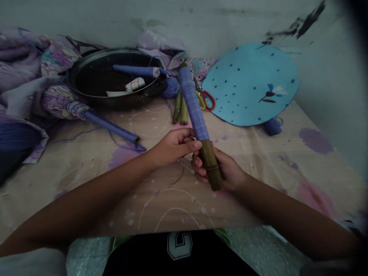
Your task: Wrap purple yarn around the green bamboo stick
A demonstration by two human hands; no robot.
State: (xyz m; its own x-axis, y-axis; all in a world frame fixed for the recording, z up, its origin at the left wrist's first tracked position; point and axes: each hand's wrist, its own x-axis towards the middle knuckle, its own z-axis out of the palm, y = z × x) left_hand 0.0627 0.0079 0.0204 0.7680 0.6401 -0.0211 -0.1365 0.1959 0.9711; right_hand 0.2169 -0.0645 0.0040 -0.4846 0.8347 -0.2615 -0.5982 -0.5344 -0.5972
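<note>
Fingers (197, 145) of left hand (176, 147) at wrapping's edge; right hand (227, 166) beneath

On my feed, the black basin (109, 102) looks like metal, glossy along its rim. Right of it I make out a bamboo tube (211, 165), smooth with a faint sheen, wound in matt, finely ridged blue thread (193, 105); scissors (214, 101) with smooth, plastic-looking handles; and a matt turquoise disc (244, 84), cloth or paper, I can't tell. Left of the basin, floral cloth (59, 59) shows soft, matt creases
</note>
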